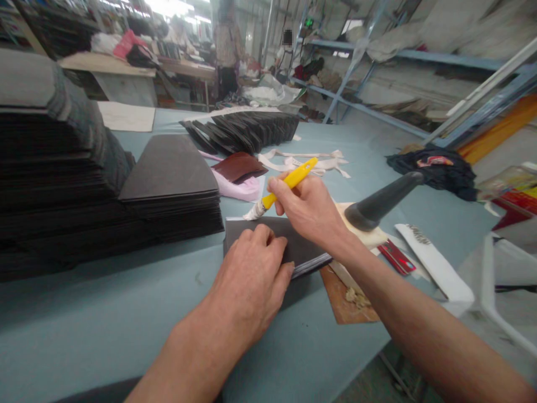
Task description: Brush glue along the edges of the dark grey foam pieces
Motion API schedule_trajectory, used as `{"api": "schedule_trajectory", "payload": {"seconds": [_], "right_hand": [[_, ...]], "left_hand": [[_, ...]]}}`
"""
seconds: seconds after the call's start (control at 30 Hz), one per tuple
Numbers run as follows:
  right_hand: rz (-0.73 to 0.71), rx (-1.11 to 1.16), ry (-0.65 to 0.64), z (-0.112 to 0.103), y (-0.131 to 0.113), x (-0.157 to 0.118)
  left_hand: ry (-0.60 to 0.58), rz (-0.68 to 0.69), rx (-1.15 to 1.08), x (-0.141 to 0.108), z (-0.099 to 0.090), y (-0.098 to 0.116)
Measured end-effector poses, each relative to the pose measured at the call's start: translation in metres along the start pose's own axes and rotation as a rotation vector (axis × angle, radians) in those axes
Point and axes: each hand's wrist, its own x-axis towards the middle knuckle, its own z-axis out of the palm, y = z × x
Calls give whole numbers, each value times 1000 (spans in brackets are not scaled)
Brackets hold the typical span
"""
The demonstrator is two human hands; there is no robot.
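Observation:
A yellow-handled paintbrush (289,183) is pinched in my right hand (312,210), its bristles coated in white. The bristle tip touches the far left edge of a small stack of black sheets (310,238). On top of that stack my left hand (255,274) presses with curled fingers, the thumb by the near edge. White streaks run along the stack's far left and near right edges. To the left stands a lower pile of black panels (172,168), beside a much taller pile (46,151).
Fanned black pieces (251,130), a brown piece (239,167) and white strips (302,161) lie behind the hands. A black cone-shaped object (384,201) rises at right, near a white strip-like tool (436,263) and red packet (396,256). A person (226,50) stands far back.

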Motion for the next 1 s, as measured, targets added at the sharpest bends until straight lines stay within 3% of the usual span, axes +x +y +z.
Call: {"api": "schedule_trajectory", "payload": {"seconds": [0.43,1.0], "right_hand": [[49,-72,-13,-39,13,-9],[132,-288,64,-81,35,-22]], "left_hand": [[114,121,-8,2,10,-17],[161,119,-25,2,10,-23]]}}
